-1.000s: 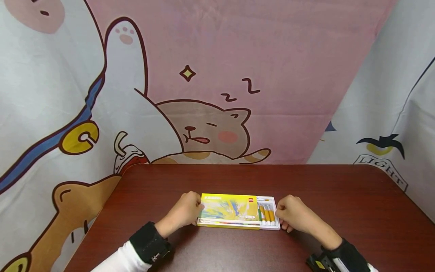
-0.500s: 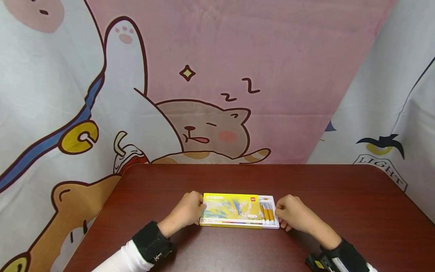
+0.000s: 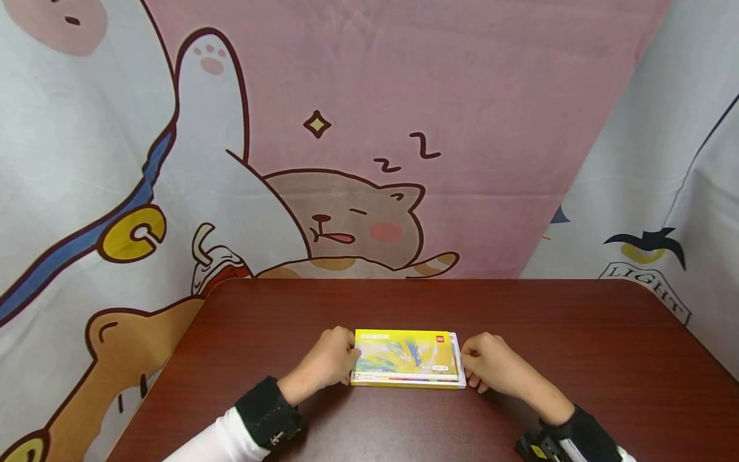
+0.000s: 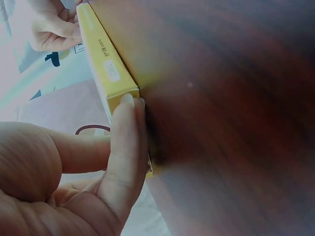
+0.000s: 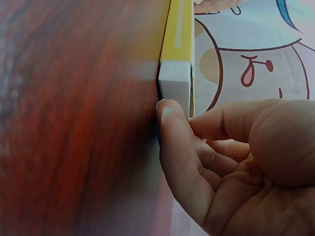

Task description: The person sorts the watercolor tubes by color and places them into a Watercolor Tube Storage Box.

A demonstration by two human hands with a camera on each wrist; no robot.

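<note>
A flat yellow paint-set box [image 3: 401,354] with a brushstroke print lies on the brown table, long side toward me. My left hand [image 3: 329,356] grips its left end, thumb over the top edge and fingers at the end face. From the right end of the yellow sleeve [image 5: 179,34] a narrow strip of white inner tray [image 3: 458,359] sticks out. My right hand [image 3: 493,362] is at that tray, thumb and fingers pinching its end [image 5: 175,83]. The tray's contents are hidden under the sleeve.
The brown table [image 3: 398,430] stretches out on all sides of the box, its far edge against a hanging cloth [image 3: 479,96] printed with cartoon animals. Black wrist bands with cameras sit on both wrists, the left band [image 3: 268,410] over a white sleeve.
The left hand has slid the yellow sleeve rightward over the white tray, covering the tubes that showed before. The right hand has shifted slightly left with the tray end.
</note>
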